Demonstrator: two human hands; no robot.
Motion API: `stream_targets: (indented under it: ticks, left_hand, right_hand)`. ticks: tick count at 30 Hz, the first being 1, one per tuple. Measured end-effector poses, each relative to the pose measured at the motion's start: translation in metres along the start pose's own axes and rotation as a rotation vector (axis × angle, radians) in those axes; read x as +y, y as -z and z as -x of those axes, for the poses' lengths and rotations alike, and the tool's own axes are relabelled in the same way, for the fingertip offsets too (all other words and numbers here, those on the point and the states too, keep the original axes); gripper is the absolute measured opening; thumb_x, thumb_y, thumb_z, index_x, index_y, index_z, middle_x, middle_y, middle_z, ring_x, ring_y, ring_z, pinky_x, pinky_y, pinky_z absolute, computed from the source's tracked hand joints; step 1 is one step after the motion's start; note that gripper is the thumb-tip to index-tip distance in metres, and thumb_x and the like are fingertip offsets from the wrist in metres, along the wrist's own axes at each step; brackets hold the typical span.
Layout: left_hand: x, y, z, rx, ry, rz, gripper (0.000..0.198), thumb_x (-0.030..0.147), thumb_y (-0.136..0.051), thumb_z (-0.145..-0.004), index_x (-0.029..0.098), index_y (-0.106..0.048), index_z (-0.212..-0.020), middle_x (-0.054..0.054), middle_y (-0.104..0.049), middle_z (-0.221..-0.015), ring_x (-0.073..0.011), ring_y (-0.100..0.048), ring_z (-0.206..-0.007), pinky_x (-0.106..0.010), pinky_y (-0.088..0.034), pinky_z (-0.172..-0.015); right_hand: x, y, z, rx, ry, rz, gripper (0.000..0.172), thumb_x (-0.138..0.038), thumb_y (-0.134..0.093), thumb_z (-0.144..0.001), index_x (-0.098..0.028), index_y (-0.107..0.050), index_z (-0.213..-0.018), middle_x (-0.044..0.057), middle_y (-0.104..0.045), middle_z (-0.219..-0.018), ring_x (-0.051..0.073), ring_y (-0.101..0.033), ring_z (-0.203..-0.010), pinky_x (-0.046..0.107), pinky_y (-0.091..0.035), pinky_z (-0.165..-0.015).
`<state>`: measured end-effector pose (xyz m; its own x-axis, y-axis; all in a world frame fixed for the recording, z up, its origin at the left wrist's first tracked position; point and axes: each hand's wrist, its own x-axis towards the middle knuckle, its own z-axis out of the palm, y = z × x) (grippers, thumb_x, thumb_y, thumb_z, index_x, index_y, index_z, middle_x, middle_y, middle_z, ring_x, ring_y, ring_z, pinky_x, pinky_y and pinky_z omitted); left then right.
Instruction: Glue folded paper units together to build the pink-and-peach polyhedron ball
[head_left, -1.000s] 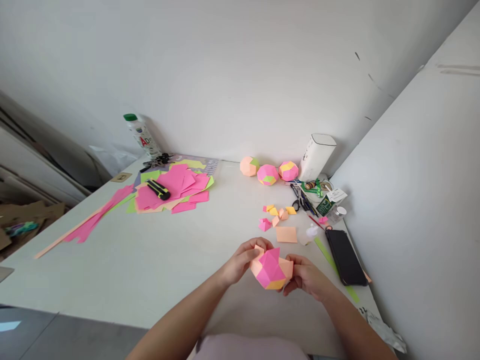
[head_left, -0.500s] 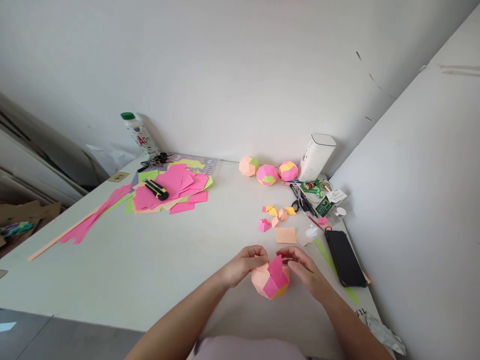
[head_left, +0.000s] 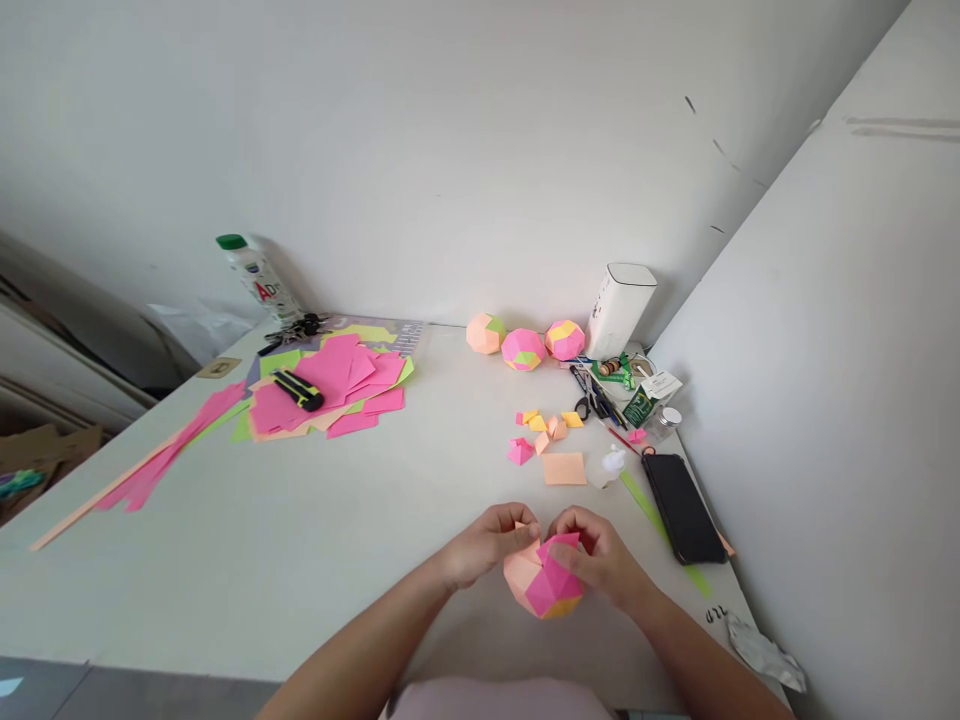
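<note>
Your left hand (head_left: 486, 541) held the paper ball (head_left: 541, 588) just above the near edge of the table (head_left: 300, 545), in front of your body. Its grip was pressed together on the orange top of the ball. Your right hand (head_left: 602, 560) closed on the other side, with the thumb and fingers pinching the pink flap at the top. I think the work went best if the left hand only steadied the ball without squeezing, because the shape is hollow and dents easily. The right hand could then guide the flap flat along its fold.

The table was white and stood in a corner between two pale walls. On its far left lay long pink strips (head_left: 150, 468). A bottle with a green cap (head_left: 251, 275) stood behind them and keys (head_left: 294, 327) lay near it. Next came a loose pile of coloured sheets (head_left: 341, 375) with a black and yellow cutter (head_left: 298, 390) on top. Three finished balls (head_left: 523, 349) sat in a row by the back wall, touching or nearly so. In front of them were small folded pieces (head_left: 541, 428) and an orange square (head_left: 564, 468). At the right stood a white box (head_left: 619, 310), with scissors and pens (head_left: 596, 398) in front of it, and a black phone (head_left: 679, 505) lay near the side wall.
</note>
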<state>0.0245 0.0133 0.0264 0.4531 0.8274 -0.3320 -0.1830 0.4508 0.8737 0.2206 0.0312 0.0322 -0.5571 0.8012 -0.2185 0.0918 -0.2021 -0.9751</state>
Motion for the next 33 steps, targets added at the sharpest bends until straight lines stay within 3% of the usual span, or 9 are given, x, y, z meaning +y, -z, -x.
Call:
stream_targets:
  ticks: [14, 33]
  left_hand:
    - [0.001, 0.002, 0.002, -0.053, -0.003, 0.001, 0.034, 0.047, -0.067, -0.073, 0.015, -0.059, -0.078, -0.002, -0.058, -0.073, -0.0132, -0.052, -0.067, -0.025, -0.037, -0.062]
    - [-0.002, 0.003, 0.0, -0.076, -0.025, -0.003, 0.037, 0.05, -0.067, -0.073, 0.014, -0.059, -0.078, -0.003, -0.059, -0.074, -0.0136, -0.053, -0.068, -0.026, -0.037, -0.062]
  right_hand:
    - [-0.012, -0.01, 0.007, 0.163, 0.088, 0.215, 0.021, -0.032, -0.056, -0.076, -0.02, -0.046, -0.063, -0.003, -0.044, -0.059, 0.013, -0.041, -0.056, 0.025, -0.033, -0.051]
    - [-0.009, -0.011, 0.008, 0.19, 0.077, 0.226, 0.018, -0.029, -0.053, -0.076, -0.019, -0.045, -0.064, -0.004, -0.044, -0.058, 0.011, -0.041, -0.054, 0.023, -0.033, -0.05]
